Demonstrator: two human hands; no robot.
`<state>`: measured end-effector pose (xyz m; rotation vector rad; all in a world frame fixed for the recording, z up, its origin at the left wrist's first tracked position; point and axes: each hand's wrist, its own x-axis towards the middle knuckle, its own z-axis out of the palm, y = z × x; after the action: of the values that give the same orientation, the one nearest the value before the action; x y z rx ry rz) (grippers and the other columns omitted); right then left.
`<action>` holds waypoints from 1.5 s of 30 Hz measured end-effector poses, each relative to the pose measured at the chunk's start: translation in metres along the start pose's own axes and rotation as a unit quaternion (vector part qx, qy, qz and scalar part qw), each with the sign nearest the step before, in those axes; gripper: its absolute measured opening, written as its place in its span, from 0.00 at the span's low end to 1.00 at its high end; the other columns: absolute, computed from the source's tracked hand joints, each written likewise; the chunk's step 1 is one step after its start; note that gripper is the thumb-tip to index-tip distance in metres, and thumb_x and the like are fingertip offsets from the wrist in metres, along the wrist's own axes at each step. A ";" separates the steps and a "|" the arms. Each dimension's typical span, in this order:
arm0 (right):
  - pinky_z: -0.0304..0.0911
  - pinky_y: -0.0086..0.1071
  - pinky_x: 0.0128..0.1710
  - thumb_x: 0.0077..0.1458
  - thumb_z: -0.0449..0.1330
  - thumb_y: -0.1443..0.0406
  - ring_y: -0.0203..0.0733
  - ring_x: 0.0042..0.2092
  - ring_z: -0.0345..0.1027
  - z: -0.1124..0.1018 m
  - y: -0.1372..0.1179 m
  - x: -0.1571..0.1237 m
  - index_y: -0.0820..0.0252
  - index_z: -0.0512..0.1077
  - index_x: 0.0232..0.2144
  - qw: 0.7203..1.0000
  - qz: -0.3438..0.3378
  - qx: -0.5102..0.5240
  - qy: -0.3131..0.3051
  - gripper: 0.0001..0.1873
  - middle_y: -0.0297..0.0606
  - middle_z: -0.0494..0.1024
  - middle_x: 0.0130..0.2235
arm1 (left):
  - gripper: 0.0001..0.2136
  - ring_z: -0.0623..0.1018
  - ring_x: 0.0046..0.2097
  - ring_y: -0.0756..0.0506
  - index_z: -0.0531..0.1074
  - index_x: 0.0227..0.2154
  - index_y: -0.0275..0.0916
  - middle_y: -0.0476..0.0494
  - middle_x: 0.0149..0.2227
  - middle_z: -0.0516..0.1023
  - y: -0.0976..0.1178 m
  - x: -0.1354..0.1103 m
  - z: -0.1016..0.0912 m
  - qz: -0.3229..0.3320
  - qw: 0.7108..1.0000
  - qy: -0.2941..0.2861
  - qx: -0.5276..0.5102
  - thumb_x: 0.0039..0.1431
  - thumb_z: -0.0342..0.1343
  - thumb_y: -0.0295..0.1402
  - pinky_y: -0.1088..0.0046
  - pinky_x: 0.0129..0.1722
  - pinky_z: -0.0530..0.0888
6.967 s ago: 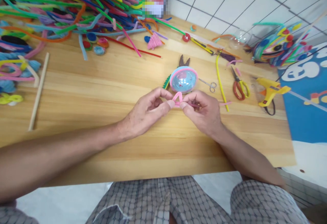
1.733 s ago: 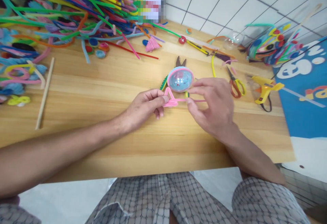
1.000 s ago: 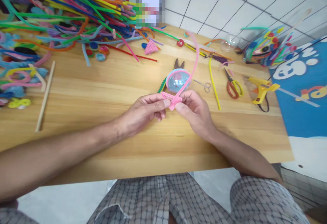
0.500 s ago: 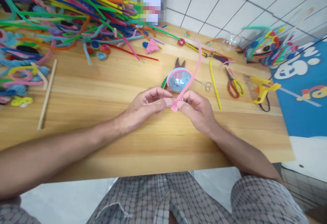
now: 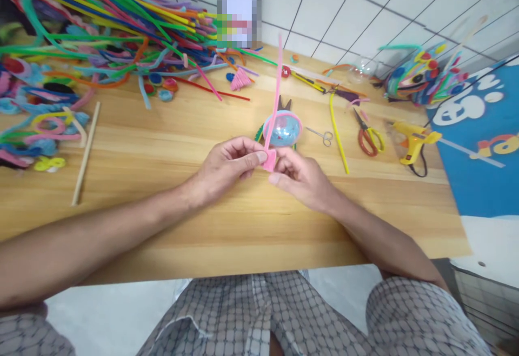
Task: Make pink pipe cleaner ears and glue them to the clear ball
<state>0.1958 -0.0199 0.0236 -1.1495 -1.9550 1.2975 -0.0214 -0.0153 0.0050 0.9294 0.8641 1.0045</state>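
Note:
My left hand point(image 5: 235, 164) pinches a pink pipe cleaner point(image 5: 270, 159) between thumb and fingers. Its lower end is wound into a small, flat, folded piece, while a long straight tail rises from it. Close against the right side of that piece is my right hand point(image 5: 306, 180), thumb and index finger apart at its edge. Just behind the hands sits a clear plastic dome point(image 5: 283, 130) with light blue inside and a pink rim. Dark-jawed pliers point(image 5: 285, 103) lie partly hidden behind the dome.
Small scissors point(image 5: 324, 137), a yellow pipe cleaner point(image 5: 339, 137), red-and-yellow scissors point(image 5: 368, 137) and a yellow glue gun point(image 5: 414, 142) lie to the right. A wooden stick point(image 5: 86, 153) and a large pile of pipe cleaners point(image 5: 121, 15) are on the left. A pink wound cone point(image 5: 240, 78) lies behind.
The pink tail has swung from leaning right to nearly upright. The wound piece has turned and moved slightly left. My right thumb has come off it and moved lower.

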 end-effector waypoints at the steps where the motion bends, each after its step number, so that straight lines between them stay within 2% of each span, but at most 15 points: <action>1: 0.55 0.31 0.29 0.66 0.65 0.54 0.33 0.27 0.61 0.000 0.000 0.000 0.56 0.72 0.36 1.000 -0.003 -0.021 -0.007 0.13 0.25 0.70 0.26 | 0.16 0.66 0.23 0.54 0.83 0.32 0.39 0.50 0.27 0.79 0.001 0.000 0.001 -0.009 1.000 0.002 -0.009 0.51 0.78 0.44 0.77 0.23 0.61; 4: 0.54 0.30 0.29 0.70 0.61 0.56 0.32 0.26 0.60 0.000 -0.001 0.000 0.57 0.69 0.25 0.999 -0.014 -0.052 -0.006 0.21 0.27 0.70 0.23 | 0.16 0.63 0.21 0.56 0.83 0.32 0.39 0.51 0.26 0.79 0.005 -0.002 0.003 -0.021 0.999 0.014 -0.024 0.49 0.80 0.43 0.77 0.20 0.57; 10: 0.63 0.29 0.30 0.70 0.62 0.55 0.34 0.27 0.71 -0.010 -0.008 0.001 0.57 0.80 0.33 0.999 -0.023 -0.029 -0.014 0.16 0.31 0.80 0.26 | 0.15 0.67 0.22 0.55 0.81 0.30 0.39 0.51 0.25 0.79 0.019 -0.002 0.005 0.015 0.998 0.044 -0.037 0.49 0.79 0.42 0.77 0.22 0.61; 13: 0.66 0.29 0.28 0.70 0.64 0.57 0.34 0.26 0.73 -0.029 -0.015 -0.005 0.55 0.81 0.33 0.998 -0.033 -0.040 0.029 0.14 0.32 0.81 0.26 | 0.15 0.67 0.22 0.55 0.81 0.30 0.40 0.51 0.25 0.79 0.022 0.002 0.002 0.037 0.997 0.047 -0.046 0.49 0.79 0.42 0.77 0.22 0.61; 15: 0.65 0.29 0.25 0.69 0.65 0.57 0.36 0.25 0.74 -0.055 -0.016 -0.017 0.54 0.82 0.31 0.997 -0.042 -0.048 0.052 0.14 0.34 0.82 0.25 | 0.15 0.67 0.22 0.55 0.81 0.30 0.40 0.51 0.25 0.80 0.023 0.004 0.000 0.043 0.996 0.049 -0.053 0.49 0.79 0.42 0.77 0.22 0.61; 18: 0.59 0.33 0.20 0.66 0.70 0.55 0.37 0.22 0.70 -0.109 -0.009 -0.052 0.54 0.80 0.25 0.981 -0.075 -0.073 0.162 0.18 0.37 0.79 0.22 | 0.15 0.67 0.23 0.55 0.81 0.31 0.39 0.49 0.27 0.82 0.023 0.006 -0.001 0.048 0.996 0.047 -0.061 0.49 0.78 0.42 0.77 0.23 0.62; 20: 0.52 0.36 0.17 0.64 0.71 0.52 0.37 0.17 0.61 -0.141 -0.001 -0.081 0.53 0.78 0.22 0.959 -0.098 -0.056 0.258 0.21 0.34 0.72 0.18 | 0.15 0.67 0.23 0.55 0.81 0.31 0.39 0.49 0.28 0.82 0.022 0.006 -0.001 0.049 0.996 0.044 -0.065 0.50 0.78 0.43 0.77 0.23 0.62; 21: 0.49 0.38 0.16 0.64 0.72 0.54 0.36 0.16 0.59 -0.152 0.003 -0.094 0.51 0.77 0.20 0.943 -0.099 -0.085 0.307 0.21 0.34 0.70 0.16 | 0.15 0.67 0.23 0.55 0.81 0.31 0.39 0.49 0.28 0.82 0.021 0.006 -0.001 0.047 0.996 0.041 -0.065 0.50 0.78 0.43 0.77 0.22 0.62; 22: 0.52 0.39 0.18 0.65 0.71 0.56 0.37 0.18 0.62 -0.157 0.006 -0.104 0.50 0.80 0.22 0.918 -0.081 -0.142 0.362 0.18 0.37 0.73 0.18 | 0.16 0.67 0.23 0.55 0.81 0.31 0.38 0.49 0.27 0.81 0.021 0.006 0.000 0.044 0.996 0.039 -0.066 0.50 0.78 0.43 0.77 0.22 0.62; 24: 0.60 0.39 0.23 0.68 0.68 0.58 0.41 0.24 0.70 -0.148 0.008 -0.115 0.51 0.84 0.31 0.892 -0.020 -0.214 0.397 0.12 0.41 0.81 0.26 | 0.16 0.68 0.23 0.55 0.82 0.31 0.38 0.50 0.27 0.81 0.020 0.004 0.002 0.038 0.996 0.033 -0.069 0.49 0.78 0.43 0.78 0.23 0.63; 26: 0.65 0.38 0.26 0.63 0.73 0.58 0.43 0.27 0.74 -0.120 0.005 -0.110 0.51 0.84 0.36 0.900 -0.006 -0.223 0.373 0.05 0.39 0.84 0.30 | 0.16 0.68 0.24 0.55 0.82 0.31 0.38 0.49 0.28 0.81 0.019 0.002 0.004 0.029 0.997 0.030 -0.070 0.49 0.78 0.43 0.78 0.23 0.64; 30: 0.73 0.38 0.37 0.64 0.71 0.57 0.43 0.36 0.78 -0.049 -0.016 -0.066 0.52 0.80 0.44 0.939 -0.033 -0.171 0.297 0.10 0.35 0.85 0.38 | 0.17 0.68 0.23 0.55 0.81 0.31 0.38 0.49 0.26 0.81 0.023 -0.003 0.010 0.015 0.997 0.035 -0.061 0.47 0.79 0.44 0.78 0.23 0.65; 33: 0.74 0.38 0.40 0.61 0.71 0.57 0.42 0.39 0.78 -0.018 -0.036 -0.033 0.54 0.77 0.48 0.956 -0.070 -0.141 0.246 0.15 0.37 0.86 0.42 | 0.18 0.69 0.23 0.54 0.80 0.31 0.38 0.51 0.24 0.79 0.028 -0.005 0.016 0.013 0.998 0.034 -0.060 0.46 0.79 0.44 0.78 0.23 0.65; 38: 0.72 0.38 0.43 0.62 0.67 0.61 0.43 0.43 0.78 -0.006 -0.053 -0.012 0.54 0.75 0.48 0.963 -0.107 -0.127 0.212 0.13 0.40 0.85 0.45 | 0.17 0.69 0.24 0.54 0.81 0.30 0.38 0.52 0.23 0.77 0.033 -0.007 0.025 0.037 0.997 0.044 -0.044 0.46 0.79 0.44 0.77 0.24 0.66; 45: 0.72 0.35 0.39 0.62 0.65 0.64 0.40 0.38 0.76 -0.013 -0.046 -0.005 0.54 0.74 0.45 0.962 -0.144 -0.079 0.217 0.09 0.36 0.84 0.39 | 0.17 0.68 0.23 0.54 0.81 0.30 0.39 0.53 0.22 0.75 0.035 -0.010 0.050 0.062 0.995 0.070 -0.039 0.46 0.80 0.43 0.78 0.24 0.65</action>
<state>0.1917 -0.0264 0.0716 -1.0639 -1.8282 0.6810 0.0105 -0.0275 0.0563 0.8619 0.8848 1.2138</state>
